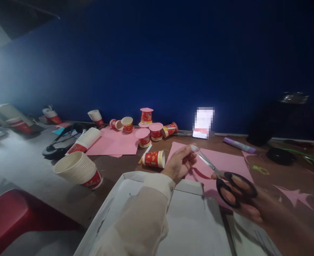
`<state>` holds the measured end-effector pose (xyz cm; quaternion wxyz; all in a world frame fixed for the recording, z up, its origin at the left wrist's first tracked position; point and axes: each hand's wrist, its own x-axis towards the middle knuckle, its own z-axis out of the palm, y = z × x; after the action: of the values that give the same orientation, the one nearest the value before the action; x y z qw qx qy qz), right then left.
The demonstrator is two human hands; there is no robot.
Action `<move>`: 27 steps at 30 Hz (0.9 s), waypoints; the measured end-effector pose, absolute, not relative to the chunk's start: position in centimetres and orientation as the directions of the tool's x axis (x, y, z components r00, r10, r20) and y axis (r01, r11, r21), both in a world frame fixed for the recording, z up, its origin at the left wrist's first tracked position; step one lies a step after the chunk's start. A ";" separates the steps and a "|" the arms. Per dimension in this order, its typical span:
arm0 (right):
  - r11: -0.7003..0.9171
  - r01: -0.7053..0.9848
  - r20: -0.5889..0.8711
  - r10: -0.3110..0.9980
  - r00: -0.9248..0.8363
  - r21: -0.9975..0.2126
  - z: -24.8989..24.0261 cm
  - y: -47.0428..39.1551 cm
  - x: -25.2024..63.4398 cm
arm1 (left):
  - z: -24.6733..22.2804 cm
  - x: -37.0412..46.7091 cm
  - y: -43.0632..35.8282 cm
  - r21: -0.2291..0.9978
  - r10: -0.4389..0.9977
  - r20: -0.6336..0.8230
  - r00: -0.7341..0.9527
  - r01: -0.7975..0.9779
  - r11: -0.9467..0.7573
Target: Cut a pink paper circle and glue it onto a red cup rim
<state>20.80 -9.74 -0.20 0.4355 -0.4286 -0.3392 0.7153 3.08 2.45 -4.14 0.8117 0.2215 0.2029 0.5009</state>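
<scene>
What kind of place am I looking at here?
Probably a craft table in a dim room with a blue wall. The right hand works black-handled scissors on pink paper that the left hand holds, amid stacked paper cups and a glue stick.

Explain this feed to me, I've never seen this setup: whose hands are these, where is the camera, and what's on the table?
There is no machine: a person wears the camera on the head, looking down at their own hands. The left hand pinches a sheet of pink paper. The right hand holds black-handled scissors, blades at the paper. On the brown table lie red paper cups, two stacks of cups, more pink paper, a purple tube and a white box lid nearest the person.
</scene>
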 end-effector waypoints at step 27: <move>-0.407 -0.403 -0.280 0.899 -0.337 -0.820 -0.1 -9.9 20.5 | -4.2 3.2 2.4 0.601 0.893 -0.101 0.438 -0.689 0.406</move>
<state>20.48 -9.89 -0.07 0.4348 -0.3776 -0.3281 0.7488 3.22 2.37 -4.24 0.8120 0.2445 0.2088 0.4872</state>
